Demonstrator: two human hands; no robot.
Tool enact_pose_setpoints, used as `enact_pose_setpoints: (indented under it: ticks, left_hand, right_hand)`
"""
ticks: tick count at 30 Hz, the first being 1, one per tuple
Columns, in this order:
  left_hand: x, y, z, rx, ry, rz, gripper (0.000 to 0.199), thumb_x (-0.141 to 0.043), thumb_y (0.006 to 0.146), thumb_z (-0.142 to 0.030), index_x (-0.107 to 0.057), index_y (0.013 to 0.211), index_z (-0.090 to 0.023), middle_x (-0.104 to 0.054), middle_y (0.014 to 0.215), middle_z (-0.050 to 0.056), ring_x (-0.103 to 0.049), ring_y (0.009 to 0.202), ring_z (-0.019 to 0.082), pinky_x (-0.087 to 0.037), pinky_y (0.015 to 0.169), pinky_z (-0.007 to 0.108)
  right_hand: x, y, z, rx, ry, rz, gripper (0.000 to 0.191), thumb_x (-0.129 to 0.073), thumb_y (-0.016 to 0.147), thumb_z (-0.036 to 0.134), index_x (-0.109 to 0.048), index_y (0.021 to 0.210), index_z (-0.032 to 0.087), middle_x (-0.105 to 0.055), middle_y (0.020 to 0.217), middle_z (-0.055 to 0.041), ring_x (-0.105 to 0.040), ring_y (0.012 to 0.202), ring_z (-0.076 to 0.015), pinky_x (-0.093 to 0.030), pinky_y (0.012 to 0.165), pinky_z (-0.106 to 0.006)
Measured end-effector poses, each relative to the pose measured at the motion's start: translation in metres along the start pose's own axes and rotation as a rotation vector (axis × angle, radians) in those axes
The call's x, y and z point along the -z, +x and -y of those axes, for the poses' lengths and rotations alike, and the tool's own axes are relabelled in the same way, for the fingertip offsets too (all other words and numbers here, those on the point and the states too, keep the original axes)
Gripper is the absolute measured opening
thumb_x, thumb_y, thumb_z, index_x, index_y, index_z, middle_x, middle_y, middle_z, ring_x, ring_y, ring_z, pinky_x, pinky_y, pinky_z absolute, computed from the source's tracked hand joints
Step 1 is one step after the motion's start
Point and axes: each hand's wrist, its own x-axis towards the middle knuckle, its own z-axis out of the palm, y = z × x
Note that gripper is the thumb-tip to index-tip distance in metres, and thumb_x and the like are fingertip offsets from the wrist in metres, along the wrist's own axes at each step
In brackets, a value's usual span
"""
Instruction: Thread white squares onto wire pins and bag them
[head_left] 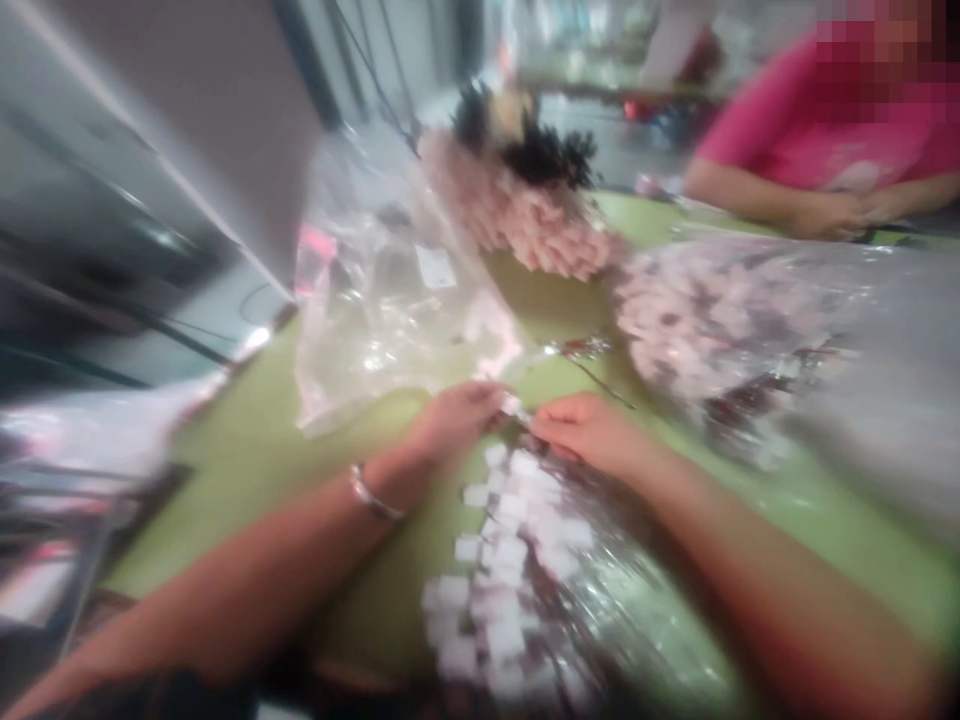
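Note:
Both of my hands meet over the green table, fingers pinched. My left hand (463, 412), a bracelet (371, 492) on its wrist, grips one side of a small white tag (513, 404). My right hand (581, 425) pinches the other side of it, where blur hides the detail. Just below them lies a bundle of clear plastic sleeves (637, 590) with thin dark stems inside. Many white square tags (506, 560) stick out along its left side. A silvery piece with a dark stem (600, 380) lies beyond my right hand.
A clear plastic bag (375, 310) lies on the green table (247, 450) at the left. Pink artificial flowers (540, 230) with dark foliage lie behind. Plastic-wrapped pale pink flowers (697, 310) lie at the right. A person in a pink shirt (795, 120) sits across the table.

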Motion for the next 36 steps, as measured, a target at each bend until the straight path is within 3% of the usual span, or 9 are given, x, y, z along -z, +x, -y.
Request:
enact_pose_setpoints:
  ticks: [5, 12, 18, 25, 32, 36]
  left_hand:
    - [-0.003, -0.002, -0.003, 0.006, 0.012, 0.02, 0.011, -0.068, 0.079, -0.023, -0.069, 0.079, -0.012, -0.061, 0.065, 0.002, -0.052, 0.059, 0.008, -0.043, 0.06, 0.023]
    - [-0.003, -0.006, 0.001, -0.109, 0.32, -0.03, 0.018, -0.073, 0.073, -0.027, -0.07, 0.087, -0.016, -0.065, 0.064, 0.001, -0.055, 0.057, 0.011, -0.043, 0.055, 0.023]
    - [-0.004, -0.002, 0.005, -0.097, 0.24, -0.072, 0.018, -0.07, 0.077, -0.029, -0.067, 0.087, -0.014, -0.065, 0.064, 0.002, -0.054, 0.055, 0.01, -0.043, 0.055, 0.023]
    - [-0.001, -0.002, 0.009, -0.084, 0.271, -0.025, 0.018, -0.071, 0.075, -0.03, -0.068, 0.084, -0.014, -0.062, 0.06, 0.0, -0.052, 0.054, 0.01, -0.041, 0.053, 0.022]
    - [-0.005, -0.004, 0.008, -0.108, 0.294, -0.061, 0.012, -0.071, 0.073, -0.026, -0.068, 0.081, -0.016, -0.062, 0.059, -0.001, -0.053, 0.054, 0.011, -0.041, 0.052, 0.022]
    - [-0.008, -0.009, 0.008, -0.141, 0.33, -0.086, 0.011, -0.072, 0.074, -0.025, -0.068, 0.08, -0.017, -0.065, 0.064, 0.001, -0.056, 0.056, 0.012, -0.042, 0.053, 0.023]
  right_hand:
    - [0.001, 0.002, -0.002, 0.034, -0.039, 0.0, 0.028, -0.052, 0.082, 0.031, -0.055, 0.057, 0.019, -0.045, 0.047, 0.0065, -0.037, 0.042, -0.0076, -0.027, 0.045, -0.023]
    - [-0.005, 0.008, -0.011, 0.069, -0.164, -0.072, 0.034, -0.051, 0.082, 0.03, -0.04, 0.052, 0.02, -0.039, 0.048, 0.0065, -0.036, 0.046, -0.0082, -0.025, 0.046, -0.023]
    - [-0.007, 0.009, -0.014, 0.148, -0.223, -0.114, 0.035, -0.053, 0.082, 0.031, -0.04, 0.051, 0.02, -0.038, 0.049, 0.0062, -0.035, 0.049, -0.0086, -0.027, 0.049, -0.023]
    - [-0.012, 0.01, -0.019, 0.3, -0.229, -0.083, 0.032, -0.047, 0.083, 0.027, -0.036, 0.053, 0.019, -0.033, 0.053, 0.0062, -0.034, 0.052, -0.0085, -0.027, 0.051, -0.022]
    - [-0.02, 0.012, -0.024, 0.281, -0.291, -0.153, 0.032, -0.048, 0.083, 0.027, -0.041, 0.053, 0.019, -0.034, 0.05, 0.0061, -0.035, 0.051, -0.0089, -0.025, 0.05, -0.023]
    - [-0.014, 0.012, -0.021, 0.291, -0.387, -0.219, 0.031, -0.049, 0.084, 0.025, -0.045, 0.054, 0.018, -0.04, 0.05, 0.0053, -0.037, 0.052, -0.009, -0.025, 0.053, -0.024]
